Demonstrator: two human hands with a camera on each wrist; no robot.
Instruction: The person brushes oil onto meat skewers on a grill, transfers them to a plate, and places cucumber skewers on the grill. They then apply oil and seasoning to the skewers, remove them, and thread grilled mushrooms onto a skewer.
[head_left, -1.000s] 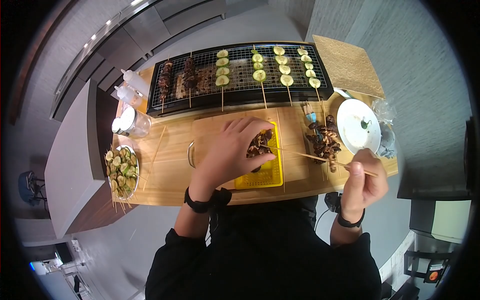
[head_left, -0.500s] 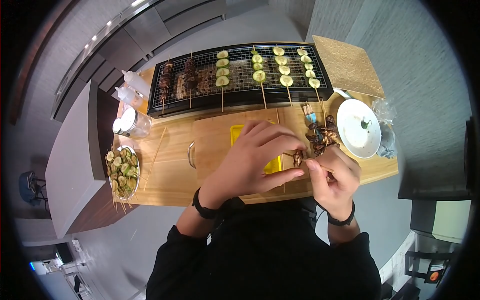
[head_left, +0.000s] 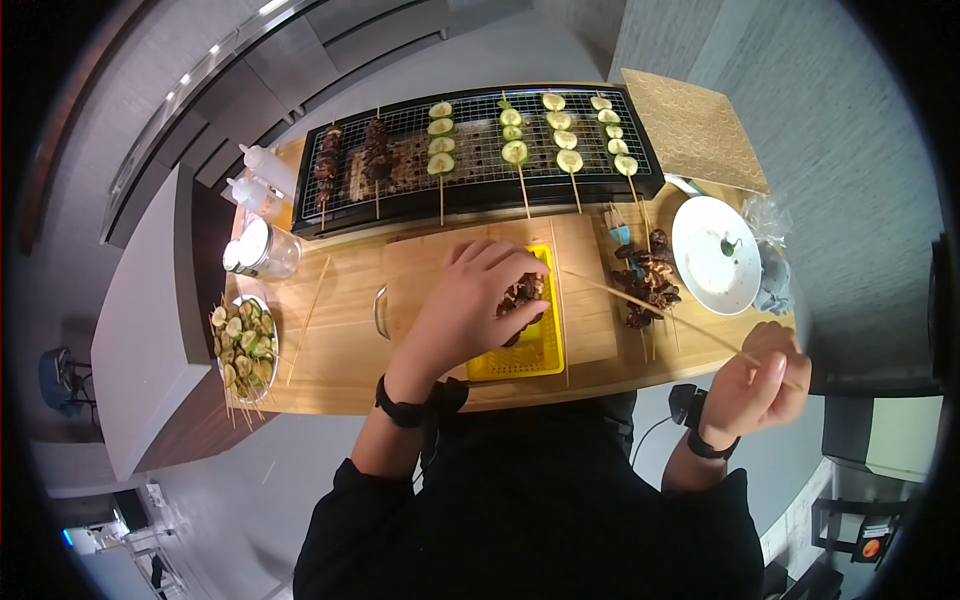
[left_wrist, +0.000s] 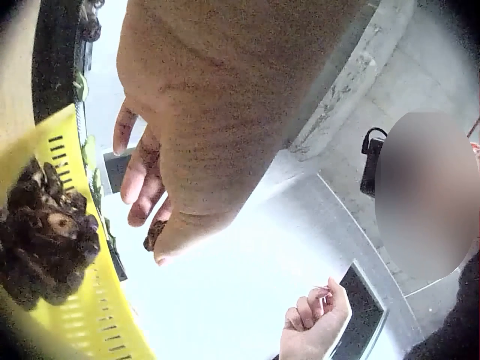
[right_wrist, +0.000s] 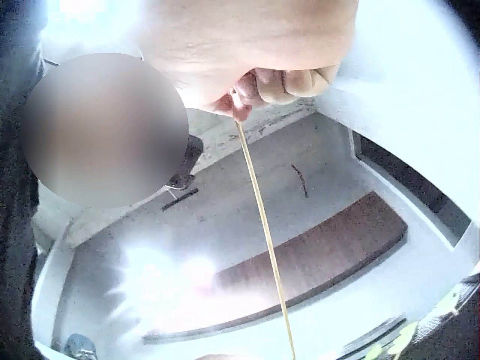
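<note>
A yellow plastic basket (head_left: 552, 340) holds dark brown mushrooms (left_wrist: 46, 232), seen large in the left wrist view. My left hand (head_left: 470, 300) is over the basket, thumb and fingers curved toward each other. Between its thumb and fingertips shows a small brown mushroom piece (left_wrist: 152, 235). Off the table's front right, my right hand (head_left: 758, 385) grips the end of a thin bamboo skewer (head_left: 690, 327). The skewer slants up and left toward the basket; its stretch in the right wrist view (right_wrist: 262, 217) is bare.
The basket is on a cutting board (head_left: 425, 275). Behind is a grill (head_left: 480, 205) with mushroom and cucumber skewers. To the right lie loaded mushroom skewers (head_left: 652, 275) beside a white bowl (head_left: 705, 285); to the left, a plate of cucumber skewers (head_left: 242, 345), jars (head_left: 268, 250) and squeeze bottles (head_left: 262, 195).
Half a second ago both hands met right of the basket, a mushroom piece between them at the skewer. Since then the left hand has moved back over the basket, the right hand away rightward.
</note>
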